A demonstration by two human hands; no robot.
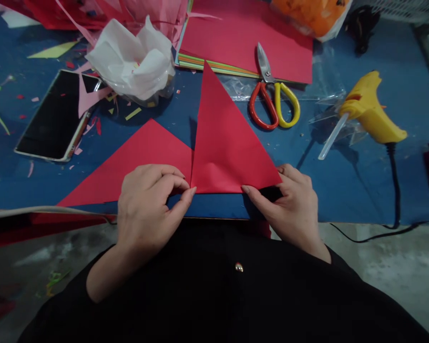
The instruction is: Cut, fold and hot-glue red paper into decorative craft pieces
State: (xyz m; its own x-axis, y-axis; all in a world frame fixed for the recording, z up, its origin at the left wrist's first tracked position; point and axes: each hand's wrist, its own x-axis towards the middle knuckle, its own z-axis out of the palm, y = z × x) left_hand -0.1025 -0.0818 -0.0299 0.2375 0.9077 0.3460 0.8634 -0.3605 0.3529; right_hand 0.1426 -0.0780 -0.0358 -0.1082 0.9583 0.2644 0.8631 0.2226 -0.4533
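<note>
A red paper sheet [225,143] lies at the near edge of the blue table [361,181], folded so one triangular flap stands up toward the far side and another triangle [136,162] lies flat to the left. My left hand [146,209] pinches the lower left corner of the raised flap with thumb and forefinger. At the flap's lower right corner, my right hand [289,200] grips the paper's edge, fingers curled around it.
Scissors [271,95] with red and yellow handles lie beyond the paper. A yellow glue gun [368,109] with a black cord sits at right. A phone [57,114] lies at left, crumpled white tissue [132,57] behind it, a stack of coloured paper [243,33] at the back.
</note>
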